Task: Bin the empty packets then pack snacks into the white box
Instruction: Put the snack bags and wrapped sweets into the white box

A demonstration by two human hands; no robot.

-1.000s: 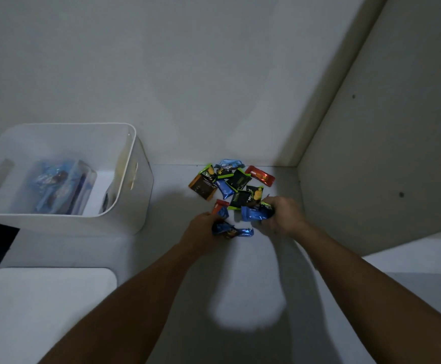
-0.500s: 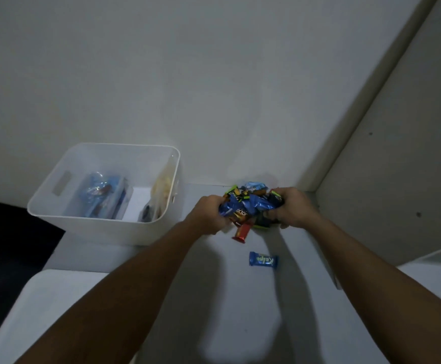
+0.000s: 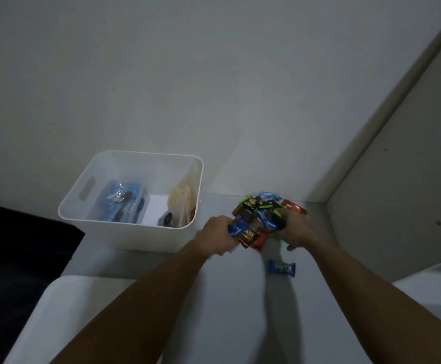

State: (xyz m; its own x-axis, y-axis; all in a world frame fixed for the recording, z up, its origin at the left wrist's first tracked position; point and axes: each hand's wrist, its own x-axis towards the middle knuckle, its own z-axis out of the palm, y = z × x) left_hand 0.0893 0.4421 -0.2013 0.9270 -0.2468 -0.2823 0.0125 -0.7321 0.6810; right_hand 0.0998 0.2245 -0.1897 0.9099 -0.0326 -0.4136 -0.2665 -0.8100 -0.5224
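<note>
A bunch of small snack packets (image 3: 260,218), blue, brown, green-black and red, is pressed between my two hands on the white surface near the back corner. My left hand (image 3: 218,236) grips its left side, fingers closed on a blue and a brown packet. My right hand (image 3: 294,231) grips its right side. One blue packet (image 3: 281,267) lies alone on the surface nearer to me. The white box (image 3: 138,239) stands to the left of the hands, holding a clear bag of blue packets (image 3: 121,204) and a yellowish bag (image 3: 181,202).
Walls close in behind and on the right, meeting in a corner just behind the packets. A white rounded lid or surface (image 3: 64,308) lies at the lower left. A dark area (image 3: 17,258) drops away left of the box.
Both hands gathered the spread packets into one bunch and lifted it; now the bunch sits lower, near the surface. One blue packet dropped out and lies in front. The camera tilted.
</note>
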